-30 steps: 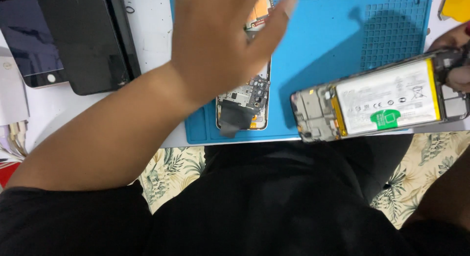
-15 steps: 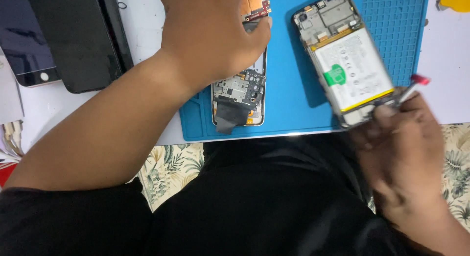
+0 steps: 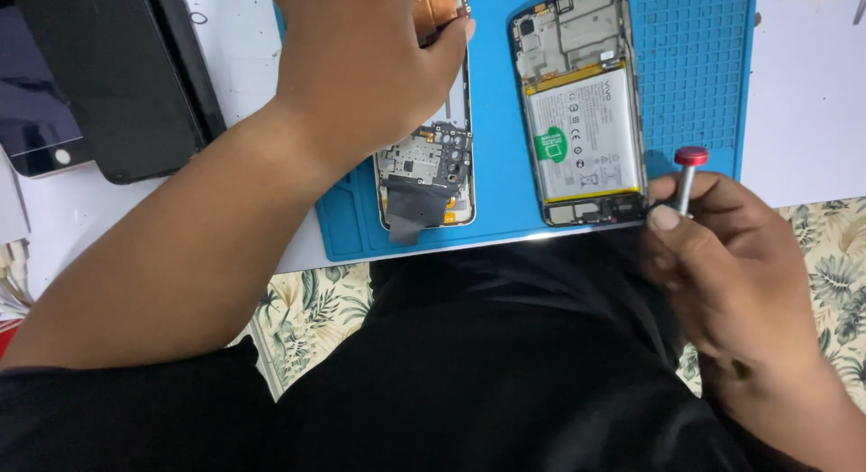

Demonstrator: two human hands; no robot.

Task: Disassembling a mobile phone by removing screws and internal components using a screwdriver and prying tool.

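A small screwdriver (image 3: 690, 179) is gripped by the right hand (image 3: 731, 264), just beside the open phone (image 3: 582, 111) on the blue mat (image 3: 496, 120). Another opened phone (image 3: 428, 174) is covered by the flat left hand (image 3: 370, 66).

We note a white worktop (image 3: 803, 93) under even light, and a leaf-patterned cloth (image 3: 311, 314) along its near edge.

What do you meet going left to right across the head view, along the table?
Dark tablet → left hand on an opened phone → phone with battery showing → red-capped screwdriver in the right hand.
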